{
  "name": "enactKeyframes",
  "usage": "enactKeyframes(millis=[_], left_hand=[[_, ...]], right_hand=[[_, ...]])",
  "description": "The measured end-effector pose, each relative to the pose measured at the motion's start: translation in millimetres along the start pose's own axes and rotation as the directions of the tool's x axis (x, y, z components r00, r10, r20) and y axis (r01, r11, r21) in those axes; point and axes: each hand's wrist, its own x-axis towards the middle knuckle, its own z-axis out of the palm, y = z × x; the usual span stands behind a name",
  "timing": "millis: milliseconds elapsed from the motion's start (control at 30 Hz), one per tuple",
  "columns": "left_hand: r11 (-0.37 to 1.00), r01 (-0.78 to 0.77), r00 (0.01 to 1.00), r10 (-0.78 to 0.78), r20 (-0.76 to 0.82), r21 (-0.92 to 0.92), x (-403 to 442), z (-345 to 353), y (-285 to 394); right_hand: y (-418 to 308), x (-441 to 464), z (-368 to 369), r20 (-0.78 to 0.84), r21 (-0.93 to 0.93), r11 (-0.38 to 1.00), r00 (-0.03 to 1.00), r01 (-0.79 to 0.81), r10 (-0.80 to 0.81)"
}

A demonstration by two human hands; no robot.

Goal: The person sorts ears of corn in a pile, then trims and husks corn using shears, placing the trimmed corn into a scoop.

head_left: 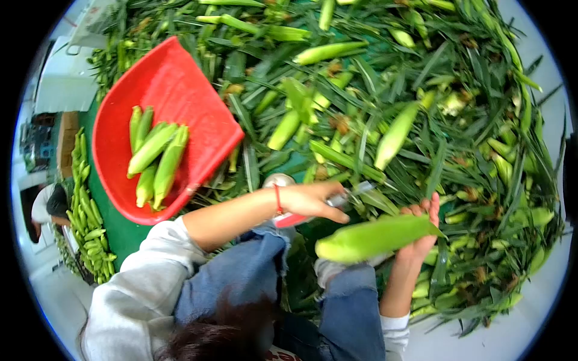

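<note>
My left hand, a red band at its wrist, is closed around a red-handled tool. A shiny blade-like part shows past the fingers; whether it is a knife or shears I cannot tell. In my right hand, an ear of corn in its green husk lies across the palm, slightly blurred. My right fingers extend up behind its narrow end, and its thick end points left, below my left hand. Both hands are above my knees, with husked ears and leaves close in front of them.
A red scoop-shaped basin on my left holds several green ears. Cut corn leaves and ears are heaped in front and to the right. Farther left are another pile of ears, a cardboard box and another person.
</note>
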Motion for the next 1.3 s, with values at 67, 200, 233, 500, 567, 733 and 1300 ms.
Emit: enactKeyframes(millis=[67,200,233,500,567,733,1300], left_hand=[[0.613,0.283,0.95,-0.07,0.306,-0.738,3.5,25.6,-13.0],[0.379,0.468,0.839,0.093,0.536,-0.798,-12.1,21.4,-20.4],[0.649,0.344,0.893,-0.002,0.45,-0.679,-27.3,9.0,-9.1],[0.047,-0.033,0.992,0.125,0.027,0.998,-71.6,-17.8,3.8],[0.137,-0.178,0.963,0.226,0.144,0.974,-74.4,-9.3,28.8],[0.366,-0.269,0.915,0.386,0.118,0.891,-65.6,0.2,75.4],[0.659,0.09,0.973,0.103,-0.208,0.747,-142.4,-48.6,52.3]], right_hand=[[3.1,-0.6,2.4,-0.024,-0.012,0.999,0.999,0.037,-0.037],[-12.6,5.5,-7.1,-0.174,-0.241,0.932,0.932,0.272,-0.317],[-20.6,5.8,-13.1,-0.211,-0.254,0.918,0.909,0.304,-0.36],[-28.5,-12.9,-11.4,0.005,-0.124,0.865,0.872,0.486,-0.489],[-8.9,-18.9,16.4,0.123,-0.421,0.694,0.795,0.584,-0.594],[0.2,-28.8,31.9,0.486,-0.775,0.25,0.8,0.581,-0.351],[-7.0,-27.7,-64.8,0.404,-0.886,0.14,0.884,0.442,-0.237]])
